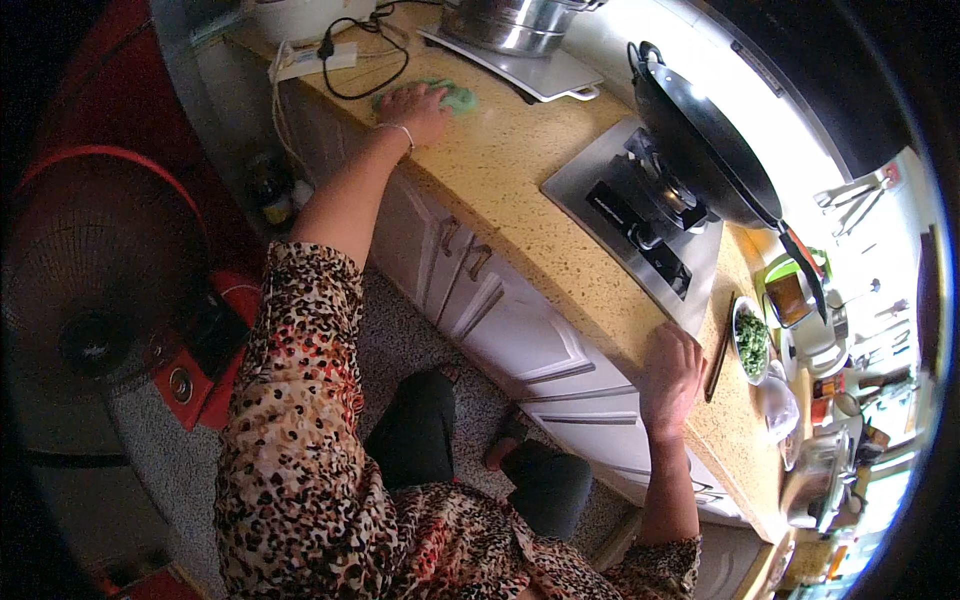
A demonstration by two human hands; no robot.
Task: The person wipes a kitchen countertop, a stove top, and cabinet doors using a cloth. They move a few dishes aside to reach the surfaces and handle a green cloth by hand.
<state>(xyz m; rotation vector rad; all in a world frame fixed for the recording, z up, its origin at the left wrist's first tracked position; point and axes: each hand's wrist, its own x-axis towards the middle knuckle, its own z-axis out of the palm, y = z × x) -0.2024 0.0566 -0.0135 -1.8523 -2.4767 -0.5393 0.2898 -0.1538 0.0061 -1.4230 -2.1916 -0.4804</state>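
My left hand (pixel 415 111) lies on a green cloth (pixel 459 99), pressing it flat against the speckled yellow countertop (pixel 495 161) near its front edge. Parts of the cloth stick out around the fingers; the rest is under my palm. My right hand (pixel 670 379) rests on the counter's front edge at the near corner of a steel gas stove (pixel 577 169). Its fingers are bent and close together, with nothing visible in them. Over the burner, a black wok (pixel 705 146) stands tilted up against the wall, its handle pointing toward the right.
A steel pot (pixel 499 26) stands on a white-topped appliance (pixel 551 75) behind the cloth. A black power cord (pixel 405 64) loops beside a power strip (pixel 319 60). Right of the stove are chopsticks (pixel 721 352) and a bowl of chopped greens (pixel 751 341). A fan (pixel 105 277) stands at left.
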